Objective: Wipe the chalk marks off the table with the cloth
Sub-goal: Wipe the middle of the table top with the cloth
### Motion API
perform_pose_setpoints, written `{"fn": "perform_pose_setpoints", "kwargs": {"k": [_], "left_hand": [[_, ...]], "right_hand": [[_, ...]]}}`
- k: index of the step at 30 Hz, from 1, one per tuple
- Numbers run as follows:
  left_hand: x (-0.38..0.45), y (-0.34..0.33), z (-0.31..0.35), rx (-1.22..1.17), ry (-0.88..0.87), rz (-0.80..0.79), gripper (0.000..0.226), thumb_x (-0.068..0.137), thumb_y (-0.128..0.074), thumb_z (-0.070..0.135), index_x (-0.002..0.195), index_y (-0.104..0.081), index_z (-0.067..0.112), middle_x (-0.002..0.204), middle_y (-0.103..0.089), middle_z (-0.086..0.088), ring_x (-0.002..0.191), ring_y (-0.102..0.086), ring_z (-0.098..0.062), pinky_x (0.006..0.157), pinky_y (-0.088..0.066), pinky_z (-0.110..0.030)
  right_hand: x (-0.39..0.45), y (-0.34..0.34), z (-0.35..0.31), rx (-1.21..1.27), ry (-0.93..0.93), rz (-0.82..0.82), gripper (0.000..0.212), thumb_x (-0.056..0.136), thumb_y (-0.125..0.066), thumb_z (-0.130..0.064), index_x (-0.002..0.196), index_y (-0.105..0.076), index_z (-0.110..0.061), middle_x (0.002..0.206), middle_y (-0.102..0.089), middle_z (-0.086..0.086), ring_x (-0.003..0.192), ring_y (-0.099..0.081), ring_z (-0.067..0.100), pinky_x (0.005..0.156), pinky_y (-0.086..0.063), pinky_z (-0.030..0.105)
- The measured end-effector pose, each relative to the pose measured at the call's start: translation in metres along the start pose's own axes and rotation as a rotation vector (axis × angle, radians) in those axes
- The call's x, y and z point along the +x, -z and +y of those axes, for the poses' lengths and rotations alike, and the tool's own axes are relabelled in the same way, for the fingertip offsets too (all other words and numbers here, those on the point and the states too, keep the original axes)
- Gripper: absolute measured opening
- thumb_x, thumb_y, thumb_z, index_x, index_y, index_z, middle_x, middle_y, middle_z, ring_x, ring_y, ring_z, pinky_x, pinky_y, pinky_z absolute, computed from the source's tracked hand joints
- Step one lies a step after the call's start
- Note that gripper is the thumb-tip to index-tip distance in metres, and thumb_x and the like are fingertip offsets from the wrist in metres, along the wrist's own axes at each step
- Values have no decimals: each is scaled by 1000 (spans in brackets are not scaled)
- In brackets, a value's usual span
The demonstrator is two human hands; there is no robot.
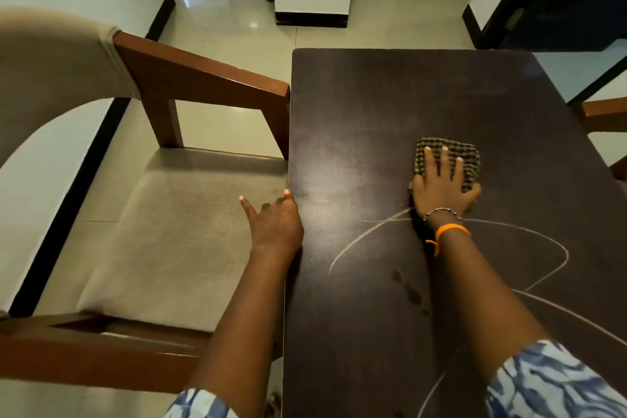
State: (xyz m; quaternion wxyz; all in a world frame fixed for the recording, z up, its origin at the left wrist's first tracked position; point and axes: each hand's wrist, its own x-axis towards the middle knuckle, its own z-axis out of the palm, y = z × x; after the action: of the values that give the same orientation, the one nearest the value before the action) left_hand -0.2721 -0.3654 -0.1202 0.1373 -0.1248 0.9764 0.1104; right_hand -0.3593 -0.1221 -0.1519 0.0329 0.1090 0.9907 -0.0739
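Note:
A dark brown table (pixel 390 105) fills the right half of the view. White chalk marks (pixel 529 231) loop across its near part, with faint smears further up. A folded green-and-black checked cloth (pixel 466 154) lies flat on the table's middle right. My right hand (pixel 444 183) presses down on the cloth with fingers spread, just above the chalk lines. My left hand (pixel 274 220) rests at the table's left edge, its thumb side touching the edge, fingers loosely apart and holding nothing.
A wooden armchair (pixel 190 78) with beige cushions stands tight against the table's left side. Another wooden chair arm (pixel 604 115) pokes in at the right. Pale tiled floor (pixel 373 24) lies beyond the table's far edge, with white walls and black skirting.

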Motion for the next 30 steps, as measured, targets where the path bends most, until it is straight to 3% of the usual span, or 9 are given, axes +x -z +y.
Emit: {"fn": "perform_pose_setpoints", "kwargs": {"k": [2, 4, 6, 9, 12, 16, 20, 24, 30], "left_hand": [[0, 0, -8, -196, 27, -71, 40, 100, -33, 24, 137, -44, 16, 121, -63, -8, 120, -53, -27, 111, 5, -58], [-5, 3, -19, -709, 68, -145, 38, 101, -34, 26, 132, -51, 15, 129, -58, -10, 122, -49, -20, 114, -18, -44], [-20, 2, -24, -1042, 94, -111, 35, 100, -39, 17, 131, -52, 10, 133, -55, -10, 112, -48, -12, 97, -33, -25], [-38, -4, -23, -960, 111, 20, 36, 96, -45, 9, 132, -50, 6, 136, -52, -12, 121, -49, -17, 95, -35, -23], [-50, -8, -20, -698, 55, -68, 55, 87, -61, 16, 139, -42, 12, 143, -42, -9, 130, -42, -26, 106, -36, -34], [-61, -15, -15, -550, 14, -59, 70, 79, -71, 24, 141, -38, 17, 145, -39, -6, 129, -42, -27, 104, -38, -35], [-59, -22, -15, -733, 91, 69, 45, 92, -55, 19, 136, -46, 13, 141, -46, -5, 126, -46, -23, 98, -35, -25], [-50, -23, -24, -735, 98, 93, 35, 93, -48, 10, 127, -57, 11, 134, -55, -6, 119, -53, -25, 98, -42, -30], [-52, -20, -29, -791, 41, 70, 34, 93, -48, 6, 126, -58, 11, 131, -58, -8, 121, -53, -23, 96, -38, -23]], "right_hand": [[-20, -7, -42, -1, 105, -23, 59, 94, -37, -36, 148, -12, -36, 160, -4, -4, 146, -4, 25, 107, -8, 64], [-44, -17, -89, 12, 290, -66, 62, 93, -38, -37, 148, -9, -37, 160, -1, -4, 147, 0, 24, 107, -5, 64], [-71, -26, -129, 4, 511, -119, 61, 93, -37, -38, 148, -10, -37, 160, -2, -4, 147, 0, 24, 107, -5, 62], [-87, -28, -139, -51, 766, -140, 58, 93, -36, -40, 147, -15, -38, 159, -8, -6, 146, -6, 22, 107, -9, 56], [-74, -18, -103, -79, 833, -117, 59, 91, -37, -39, 147, -16, -40, 159, -11, -9, 146, -10, 17, 105, -16, 49], [-49, -2, -26, -119, 607, -59, 62, 91, -41, -37, 146, -14, -42, 158, -10, -12, 145, -10, 13, 101, -19, 43], [-31, 7, 41, -34, 200, -35, 59, 93, -39, -34, 147, -15, -39, 159, -11, -9, 146, -8, 17, 108, -15, 55], [-49, -4, 3, 11, -17, -20, 59, 95, -37, -36, 148, -12, -35, 160, -6, -4, 146, -5, 24, 107, -10, 63], [-111, -29, -122, 37, 424, -126, 63, 92, -38, -38, 148, -9, -36, 160, 0, -4, 147, 2, 23, 108, -3, 61]]}}
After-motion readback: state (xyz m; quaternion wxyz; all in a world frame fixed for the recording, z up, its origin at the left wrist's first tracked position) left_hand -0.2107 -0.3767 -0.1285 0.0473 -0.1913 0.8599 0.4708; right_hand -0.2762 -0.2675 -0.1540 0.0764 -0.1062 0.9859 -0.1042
